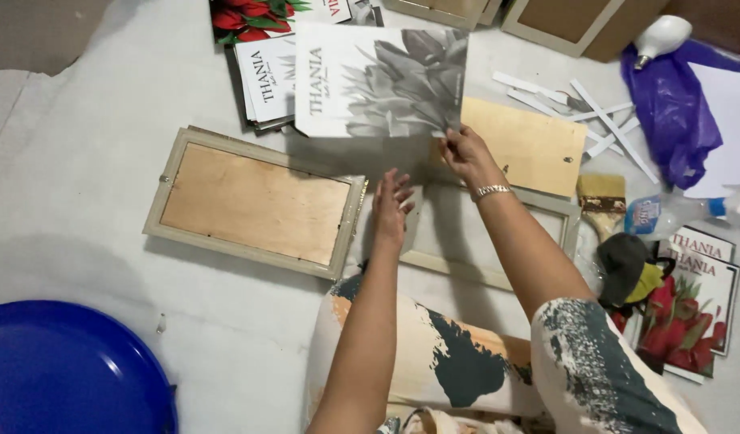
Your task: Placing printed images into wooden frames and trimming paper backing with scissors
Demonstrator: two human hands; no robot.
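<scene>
My right hand (466, 154) pinches the lower right corner of a black-and-white flower print (382, 80) and holds it up above the floor. My left hand (391, 205) hovers with its fingers spread over an open pale picture frame (498, 273) lying on the floor. A plywood backing board (526, 145) lies just behind that frame, under my right hand. A second frame (253, 201), face down with its wooden back showing, rests to the left of my left hand.
Stacked prints (265, 76) with red flowers lie at the back; more prints (691, 313) at the right. A paintbrush (601, 201), a purple bag (671, 112), white strips (595, 112), a plastic bottle (667, 213) and a dark cloth (627, 265) sit at the right. A blue basin (64, 370) fills the near left corner.
</scene>
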